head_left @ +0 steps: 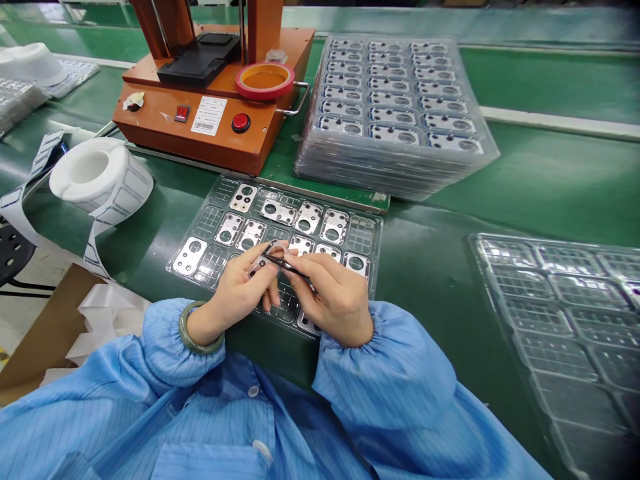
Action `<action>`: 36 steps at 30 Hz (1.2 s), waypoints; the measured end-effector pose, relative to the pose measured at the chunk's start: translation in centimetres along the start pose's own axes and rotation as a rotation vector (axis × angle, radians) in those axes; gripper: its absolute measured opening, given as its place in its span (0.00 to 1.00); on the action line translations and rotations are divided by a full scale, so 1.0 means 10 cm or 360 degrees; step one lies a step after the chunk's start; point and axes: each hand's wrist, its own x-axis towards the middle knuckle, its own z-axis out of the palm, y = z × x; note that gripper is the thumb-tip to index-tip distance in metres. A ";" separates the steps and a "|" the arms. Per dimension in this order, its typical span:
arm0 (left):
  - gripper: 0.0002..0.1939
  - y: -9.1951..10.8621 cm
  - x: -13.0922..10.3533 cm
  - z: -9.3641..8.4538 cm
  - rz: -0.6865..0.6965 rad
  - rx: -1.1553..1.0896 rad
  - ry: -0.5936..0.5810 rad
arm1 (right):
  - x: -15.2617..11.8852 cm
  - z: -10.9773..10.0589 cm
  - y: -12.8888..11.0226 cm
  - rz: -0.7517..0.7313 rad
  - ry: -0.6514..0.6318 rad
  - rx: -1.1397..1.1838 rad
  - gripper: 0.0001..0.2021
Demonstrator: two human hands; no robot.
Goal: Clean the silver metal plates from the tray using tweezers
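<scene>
Over a clear plastic tray [212, 263], my left hand [243, 287] grips a small metal plate [257, 268] between thumb and fingers. My right hand [337, 293] is closed around black tweezers [287, 265], whose tips reach the held plate. A thin, dark-edged piece [277, 248] shows near the tips, and its exact kind is unclear. Several silver plates with round holes, such as one metal plate [190, 256] at the left, lie in the tray's compartments. My hands cover part of the tray's middle.
An orange machine [195, 143] with a red tape roll [265, 81] stands behind the tray. To its right rises a stack of filled plastic trays [395, 167]. A roll of labels [103, 175] sits at left, above a cardboard box [47, 327]. Another clear tray [545, 313] lies right.
</scene>
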 end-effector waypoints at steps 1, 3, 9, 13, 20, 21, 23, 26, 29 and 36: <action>0.23 -0.01 0.00 0.00 0.0018 -0.0012 -0.0008 | 0.00 0.00 0.00 -0.0011 0.0018 -0.0013 0.10; 0.23 -0.03 -0.01 -0.01 0.0073 -0.0033 -0.0020 | 0.00 0.00 0.00 -0.0020 0.0055 -0.0036 0.10; 0.23 -0.06 -0.01 0.01 0.0230 -0.0029 -0.0003 | 0.02 -0.01 -0.02 -0.0088 0.0122 -0.0096 0.11; 0.20 -0.06 0.02 0.02 0.0220 0.0011 0.0095 | 0.02 -0.01 -0.02 -0.0096 0.0104 -0.0113 0.12; 0.20 -0.03 0.01 0.02 0.0156 0.0101 0.0145 | -0.02 0.02 -0.02 0.0069 0.0021 0.0020 0.11; 0.20 -0.03 0.00 0.02 0.0150 0.0110 0.0151 | -0.02 0.02 -0.03 0.0112 0.0009 0.0049 0.11; 0.20 -0.03 0.00 0.02 0.0152 0.0118 0.0156 | -0.01 0.00 -0.05 0.0226 -0.0009 0.0117 0.09; 0.21 -0.03 0.00 0.02 0.0175 0.0129 0.0141 | 0.04 -0.05 -0.06 0.0495 -0.0025 0.0266 0.06; 0.21 -0.04 0.00 0.02 0.0206 0.0163 0.0145 | 0.10 -0.10 -0.02 0.0878 -0.0292 0.0542 0.11; 0.20 -0.03 -0.01 0.01 0.0258 0.0113 0.0060 | 0.16 -0.12 0.05 0.1597 -0.0982 0.1668 0.23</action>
